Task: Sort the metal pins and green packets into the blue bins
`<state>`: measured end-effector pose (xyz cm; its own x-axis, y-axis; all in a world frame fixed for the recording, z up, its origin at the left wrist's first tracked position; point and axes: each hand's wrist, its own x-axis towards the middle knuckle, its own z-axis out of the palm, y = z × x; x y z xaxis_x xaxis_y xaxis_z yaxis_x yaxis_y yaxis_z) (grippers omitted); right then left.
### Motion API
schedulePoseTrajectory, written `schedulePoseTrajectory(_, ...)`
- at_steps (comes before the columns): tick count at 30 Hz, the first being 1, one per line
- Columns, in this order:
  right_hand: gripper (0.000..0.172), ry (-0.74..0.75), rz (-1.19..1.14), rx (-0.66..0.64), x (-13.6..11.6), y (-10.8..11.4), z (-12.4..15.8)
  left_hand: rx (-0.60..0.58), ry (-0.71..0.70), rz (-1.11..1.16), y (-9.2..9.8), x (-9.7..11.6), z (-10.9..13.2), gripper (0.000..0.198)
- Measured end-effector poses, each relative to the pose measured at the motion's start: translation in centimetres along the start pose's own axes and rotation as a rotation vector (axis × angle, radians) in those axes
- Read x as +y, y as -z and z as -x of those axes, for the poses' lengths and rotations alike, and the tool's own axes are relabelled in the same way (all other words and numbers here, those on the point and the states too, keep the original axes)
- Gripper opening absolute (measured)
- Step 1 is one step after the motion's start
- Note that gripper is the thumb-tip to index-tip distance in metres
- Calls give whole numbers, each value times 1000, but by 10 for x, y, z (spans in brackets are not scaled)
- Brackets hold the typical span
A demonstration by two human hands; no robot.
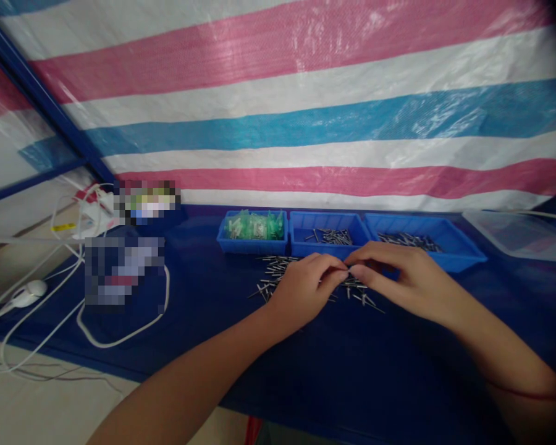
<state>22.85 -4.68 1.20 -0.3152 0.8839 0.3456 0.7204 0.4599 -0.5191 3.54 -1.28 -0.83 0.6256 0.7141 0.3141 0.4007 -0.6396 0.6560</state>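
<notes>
My left hand [303, 287] and my right hand [398, 275] meet fingertip to fingertip over a loose heap of small metal pins [278, 275] on the dark blue table [352, 371]. Both hands have their fingers pinched together; what they grip is too small to make out. Behind the hands stand three blue trays: the left tray [252, 245] holds green plastic parts, the middle tray [328, 244] holds some metal pins, and the right tray [454, 253] holds more pins.
A striped pink, white and blue tarp [306, 111] hangs behind the table. White cables [120, 337] and a white earpiece [28, 293] lie at the left. A clear plastic lid [519, 238] lies at the far right.
</notes>
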Motion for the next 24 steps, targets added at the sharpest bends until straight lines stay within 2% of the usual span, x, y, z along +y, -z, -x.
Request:
schedulePoseTrajectory(3,20,-27,-68,33,-2,-5,-1,72,103,319,-3,-1,-2,16)
schedulePoseTrajectory(6,22,-71,-132,50,-3,-8,-1,92,196,607,-8,-3,-4,15)
schedulePoseTrajectory(9,23,-98,-191,34,-3,-8,-1,115,256,771,-9,-5,-6,17)
schedulePoseTrajectory(16,26,-157,-232,67,4,-11,-2,195,309,861,-8,-3,-10,24)
schedulePoseTrajectory(24,28,-167,-324,12,-2,-12,-3,258,196,763,-5,0,-10,19)
